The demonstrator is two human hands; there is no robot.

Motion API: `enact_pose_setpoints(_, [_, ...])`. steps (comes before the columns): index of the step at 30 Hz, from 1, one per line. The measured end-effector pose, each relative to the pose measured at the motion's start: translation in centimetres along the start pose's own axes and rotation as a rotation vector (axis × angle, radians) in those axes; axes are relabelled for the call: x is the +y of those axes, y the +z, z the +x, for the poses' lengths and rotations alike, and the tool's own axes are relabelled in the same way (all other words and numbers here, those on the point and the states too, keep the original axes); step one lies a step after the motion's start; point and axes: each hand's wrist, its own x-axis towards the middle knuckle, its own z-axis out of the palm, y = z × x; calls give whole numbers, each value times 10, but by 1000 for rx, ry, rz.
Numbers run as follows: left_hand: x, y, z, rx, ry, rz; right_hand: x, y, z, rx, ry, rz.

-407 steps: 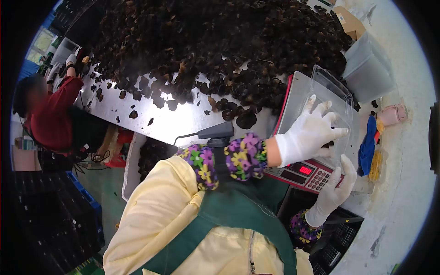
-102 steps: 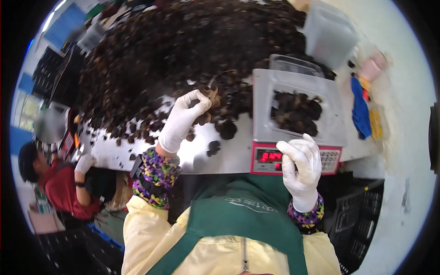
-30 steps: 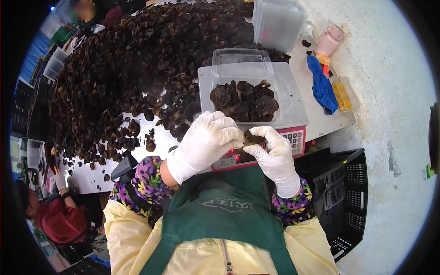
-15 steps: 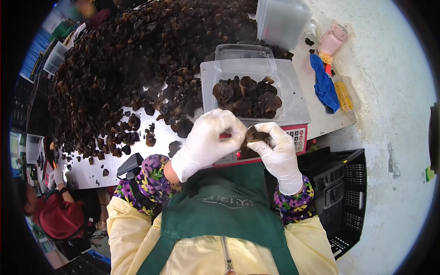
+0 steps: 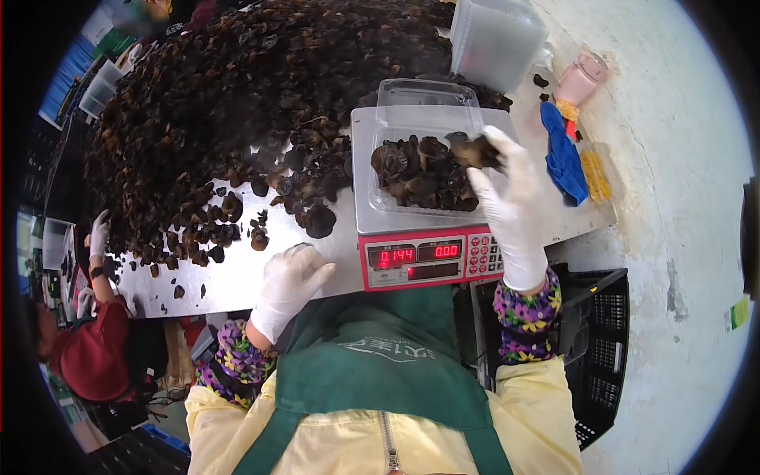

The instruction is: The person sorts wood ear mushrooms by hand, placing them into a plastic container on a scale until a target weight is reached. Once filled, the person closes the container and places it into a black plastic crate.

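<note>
My right hand, in a white glove, pinches a brown piece of fungus above the right side of a clear plastic box. Dark fungus pieces fill much of that box. It rests, lid open, on the steel plate of a red scale, whose display reads 0.144 and 0.00. My left hand, also gloved, is at the table's front edge, left of the scale. Its thumb stands out and its other fingers curl over a small dark bit, partly hidden.
A large heap of dark fungus covers the back and left of the table. Stacked clear boxes, a pink bottle, and a blue cloth lie behind and right. Black crate below right; a co-worker at far left.
My hands have parted. The right one has carried a fungus piece up over the box, and the left one has moved left and down. The scale display is now uncovered.
</note>
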Motion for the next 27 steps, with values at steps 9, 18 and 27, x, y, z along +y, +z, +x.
enact_pose_setpoints(9, [-14,-10,-23,48,-271,-297,22,-8,-3,10,-69,-176])
enact_pose_setpoints(18, [16,-11,36,253,-58,-435,25,-27,-17,-21,-108,-310])
enact_pose_setpoints(27, [56,14,105,448,195,80,31,-22,-42,-22,50,-329])
